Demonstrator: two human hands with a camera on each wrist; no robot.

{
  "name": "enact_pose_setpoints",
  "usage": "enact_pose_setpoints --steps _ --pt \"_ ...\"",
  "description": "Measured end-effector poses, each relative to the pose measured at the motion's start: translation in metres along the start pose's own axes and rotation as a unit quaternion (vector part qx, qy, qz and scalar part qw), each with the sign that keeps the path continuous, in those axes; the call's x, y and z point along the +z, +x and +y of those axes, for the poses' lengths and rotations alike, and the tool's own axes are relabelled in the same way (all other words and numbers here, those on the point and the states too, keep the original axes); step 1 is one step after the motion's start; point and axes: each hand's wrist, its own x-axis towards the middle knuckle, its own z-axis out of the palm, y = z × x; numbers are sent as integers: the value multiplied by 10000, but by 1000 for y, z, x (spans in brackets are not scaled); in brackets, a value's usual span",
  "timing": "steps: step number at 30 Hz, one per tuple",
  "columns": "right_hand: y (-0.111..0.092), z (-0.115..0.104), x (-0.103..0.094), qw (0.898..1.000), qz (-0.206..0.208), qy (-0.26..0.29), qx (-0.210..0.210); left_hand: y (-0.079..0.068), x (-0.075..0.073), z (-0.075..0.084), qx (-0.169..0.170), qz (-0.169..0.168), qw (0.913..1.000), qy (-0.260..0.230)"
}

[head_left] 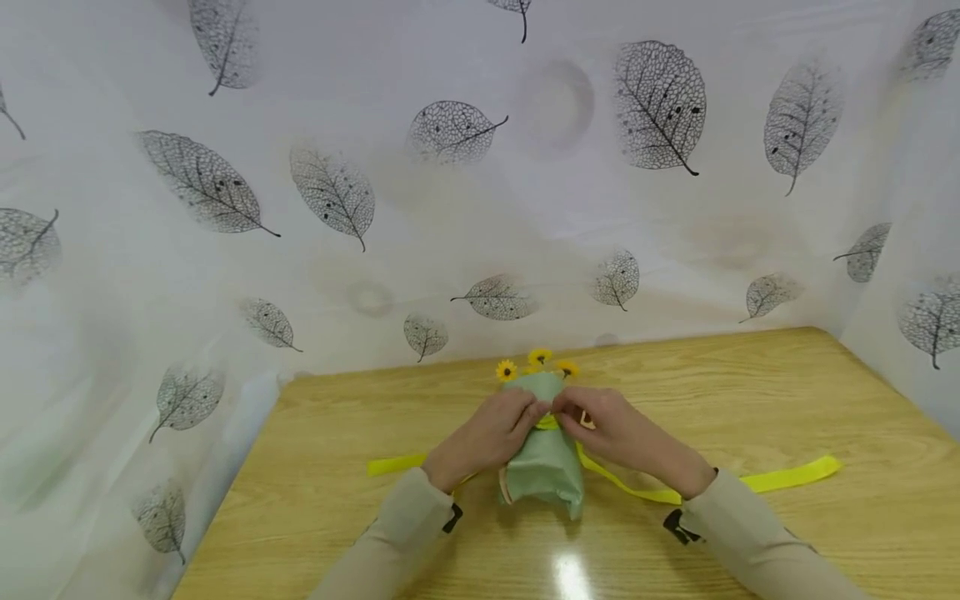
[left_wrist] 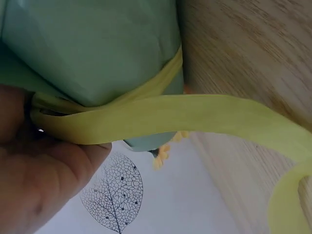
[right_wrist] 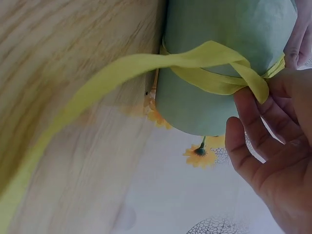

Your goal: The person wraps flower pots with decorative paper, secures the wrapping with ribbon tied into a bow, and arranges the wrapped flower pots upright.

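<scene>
Yellow flowers [head_left: 540, 357] poke out of the far end of a bundle wrapped in pale green paper [head_left: 546, 467], which lies on the wooden table. A yellow ribbon [left_wrist: 161, 114] circles the wrapping, its loose ends trailing to both sides. My left hand [head_left: 495, 429] grips the ribbon at the bundle's left and rests against the paper. From the right side, my right hand [head_left: 611, 429] pinches the ribbon between thumb and fingers; in the right wrist view the ribbon [right_wrist: 209, 61] folds over those fingers. Between the hands, the crossing of the ribbon is partly hidden.
The ribbon's right tail [head_left: 795, 475] stretches across the wooden table [head_left: 337, 533]; its left tail [head_left: 393, 465] is shorter. A white cloth [head_left: 420, 200] printed with dark leaves hangs behind the table and along its sides.
</scene>
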Motion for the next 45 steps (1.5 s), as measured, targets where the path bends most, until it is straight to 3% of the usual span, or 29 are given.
enact_pose_setpoints --steps 4,8,12,17,23,45 --pt "0 -3 -1 9995 41 -325 -20 2 0 2 -225 -37 9996 -140" --pt "-1 -5 -2 9966 433 -597 -375 4 -2 4 -578 -135 9968 -530" --pt "-2 -9 0 9934 677 -457 -809 3 -3 5 -884 -189 9923 -841" --pt "-4 -11 4 9914 684 -422 -1028 1 -3 6 -991 -111 9897 -1025" --pt "-3 -15 6 9909 747 -462 -1021 0 -2 5 -996 -73 9883 -1153" --pt "-14 -23 2 9956 362 626 -590 3 -2 8 -1036 -96 9897 -981"
